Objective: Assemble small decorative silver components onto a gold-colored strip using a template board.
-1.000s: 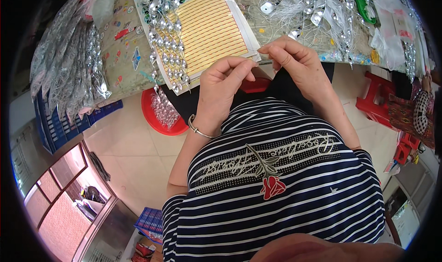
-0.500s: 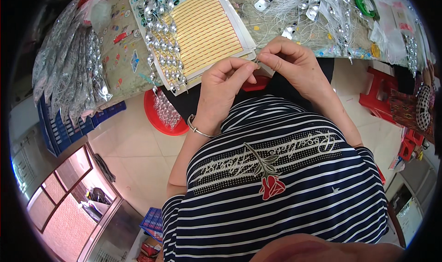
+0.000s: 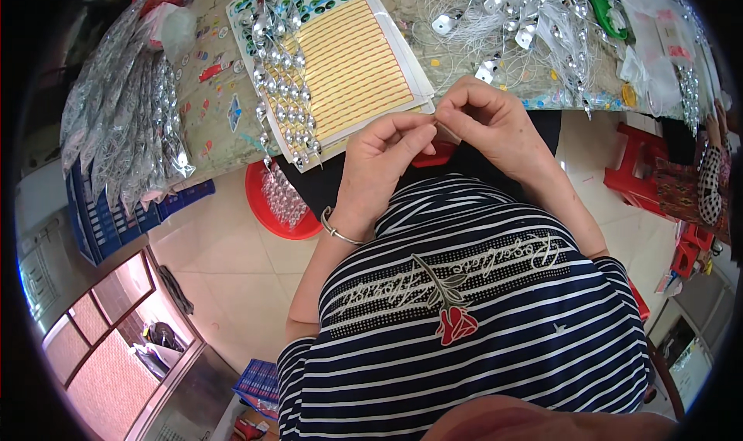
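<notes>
My left hand (image 3: 381,161) and my right hand (image 3: 495,135) meet fingertip to fingertip at the table's near edge, in front of my striped shirt. Both pinch thumb against forefinger. What lies between the fingertips is too small to make out. Just beyond them is a stack of sheets (image 3: 364,58), yellow with red lines and a band of green oval stickers at its far end. Strings of shiny silver beads (image 3: 292,116) are draped down the left side of these sheets, and their ends hang over the edge.
Clear bags of silver strands (image 3: 128,116) cover the table's left end. At the far right lie silver pieces tangled in white thread (image 3: 526,34), near a green basket (image 3: 607,11). Below the edge stand a red basin (image 3: 267,218) of silver beads and a red stool (image 3: 638,166).
The view has shifted slightly, so the table sits a little lower and further right. My hands remain together at the fingertips, with the left fingers slightly re-posed.
</notes>
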A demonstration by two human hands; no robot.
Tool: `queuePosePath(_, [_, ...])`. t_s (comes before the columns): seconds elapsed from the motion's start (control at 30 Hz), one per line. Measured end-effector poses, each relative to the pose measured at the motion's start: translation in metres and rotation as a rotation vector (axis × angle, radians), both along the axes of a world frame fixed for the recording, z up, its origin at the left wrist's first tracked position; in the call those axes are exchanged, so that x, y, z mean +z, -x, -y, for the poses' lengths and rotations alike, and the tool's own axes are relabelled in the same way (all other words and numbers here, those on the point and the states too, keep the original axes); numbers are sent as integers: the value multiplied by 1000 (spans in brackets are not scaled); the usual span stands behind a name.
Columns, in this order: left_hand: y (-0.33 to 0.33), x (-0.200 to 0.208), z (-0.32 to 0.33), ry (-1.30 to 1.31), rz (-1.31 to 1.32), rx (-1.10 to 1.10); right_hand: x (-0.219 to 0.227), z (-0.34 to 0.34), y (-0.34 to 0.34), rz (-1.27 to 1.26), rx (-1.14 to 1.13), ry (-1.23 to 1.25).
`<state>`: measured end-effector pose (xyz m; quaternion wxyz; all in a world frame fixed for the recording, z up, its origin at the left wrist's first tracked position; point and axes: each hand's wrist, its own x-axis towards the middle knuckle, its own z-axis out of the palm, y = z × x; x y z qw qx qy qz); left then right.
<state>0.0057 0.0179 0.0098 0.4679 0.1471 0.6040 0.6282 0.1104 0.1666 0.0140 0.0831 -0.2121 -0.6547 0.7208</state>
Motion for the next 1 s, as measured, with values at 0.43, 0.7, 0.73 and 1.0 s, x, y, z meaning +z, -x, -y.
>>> queuePosePath(0.43, [2,2,4,-61,22,70,4,4,-8,19,-29,35])
queuePosePath(0.7, [1,2,3,-53,28,57,4,7,-7,-53,-9,29])
queuePosePath(0.73, [1,1,3,-41,2,41,3,6,-7,-57,-7,26])
queuePosePath(1.0, [1,-2,5,45,2,-45,-1,-3,-6,-151,70,-612])
